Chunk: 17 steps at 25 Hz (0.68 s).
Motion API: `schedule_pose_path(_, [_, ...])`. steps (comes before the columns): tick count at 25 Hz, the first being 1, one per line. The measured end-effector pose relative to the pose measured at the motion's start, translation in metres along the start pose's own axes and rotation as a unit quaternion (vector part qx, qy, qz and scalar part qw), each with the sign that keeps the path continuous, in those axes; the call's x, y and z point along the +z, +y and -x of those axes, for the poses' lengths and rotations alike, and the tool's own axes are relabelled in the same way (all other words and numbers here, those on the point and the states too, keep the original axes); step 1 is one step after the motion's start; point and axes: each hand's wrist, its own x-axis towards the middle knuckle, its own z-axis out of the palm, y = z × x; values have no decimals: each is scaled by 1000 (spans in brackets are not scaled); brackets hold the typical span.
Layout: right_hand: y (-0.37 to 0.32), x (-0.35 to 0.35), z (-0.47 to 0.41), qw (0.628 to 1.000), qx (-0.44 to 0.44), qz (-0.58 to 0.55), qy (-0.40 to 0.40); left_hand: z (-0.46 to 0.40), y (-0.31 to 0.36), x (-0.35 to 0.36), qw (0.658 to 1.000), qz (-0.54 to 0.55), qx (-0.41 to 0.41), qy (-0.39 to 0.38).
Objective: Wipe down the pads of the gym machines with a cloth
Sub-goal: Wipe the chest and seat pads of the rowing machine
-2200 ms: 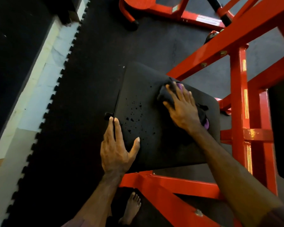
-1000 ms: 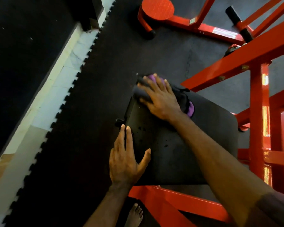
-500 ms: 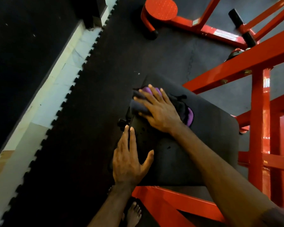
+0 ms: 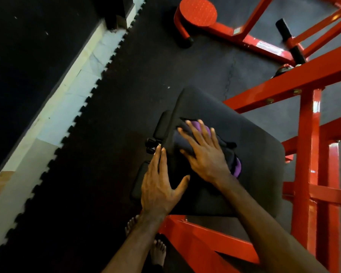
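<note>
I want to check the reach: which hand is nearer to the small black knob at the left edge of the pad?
Left. The left hand has its fingertips right beside the knob. The right hand presses the cloth on the pad, further right.

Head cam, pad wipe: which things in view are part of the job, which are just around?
In the job:
- cloth, pressed flat under the right hand
- black pad
- left hand, resting flat on the pad's near edge

Just around:
- red frame
- round red plate
- rubber floor mat
- black knob
</note>
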Motion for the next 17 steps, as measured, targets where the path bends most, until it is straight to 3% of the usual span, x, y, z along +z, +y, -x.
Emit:
schedule_pose_path(3, [0, -4, -27, 989, 138, -45, 6, 2, 1, -1, 1000, 9, -2, 17])
schedule_pose_path(5, [-19, -3, -63, 982, 182, -44, 20, 1, 0, 0, 1000, 0, 5, 28])
schedule_pose_path(9, [-30, 7, -27, 1000, 5, 5, 6, 13, -6, 1, 1000, 19, -9, 8])
schedule_pose_path(11, [-18, 11, 26, 999, -31, 15, 11, 26, -11, -4, 999, 43, -25, -10])
schedule_pose_path(13, [-2, 10, 41, 1000, 18, 2, 10, 36, -15, -8, 998, 62, -25, -22])
schedule_pose_path(17, [-20, 1, -23, 987, 148, -56, 8, 35, -21, -5, 998, 60, -8, -17])
